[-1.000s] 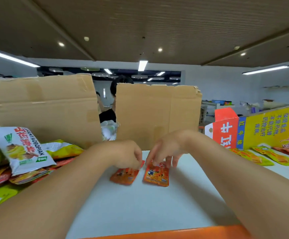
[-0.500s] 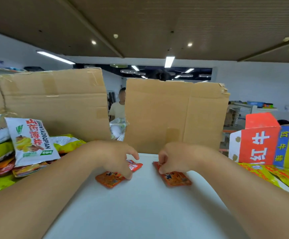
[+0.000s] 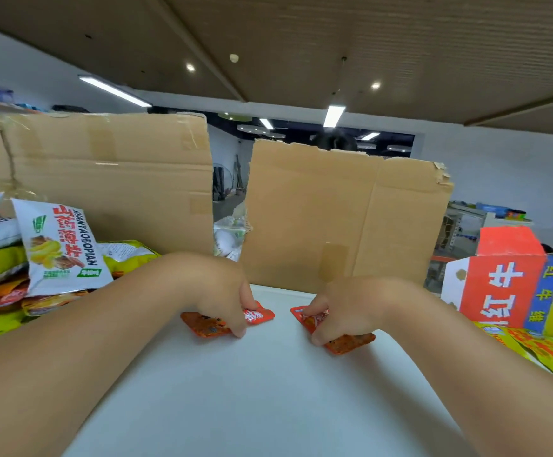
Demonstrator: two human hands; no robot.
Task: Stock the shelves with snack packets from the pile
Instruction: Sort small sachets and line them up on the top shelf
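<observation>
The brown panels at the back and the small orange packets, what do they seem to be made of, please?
Brown panels: matt corrugated cardboard, judging by fold creases, tape strips and a torn top edge. Orange packets: thin, flat, brightly printed film with a slight sheen, probably plastic or foil; the look leaves that open.

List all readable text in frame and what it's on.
"SHANYAOBOPIAN": white bag, sideways.
"山药薄片": same bag, red characters.
"牛": red box, large, white; the next character is cut off.
"红牛维": blue strip on that box.
Left packet, right packet, yellow packets: too blurred to read.
</observation>
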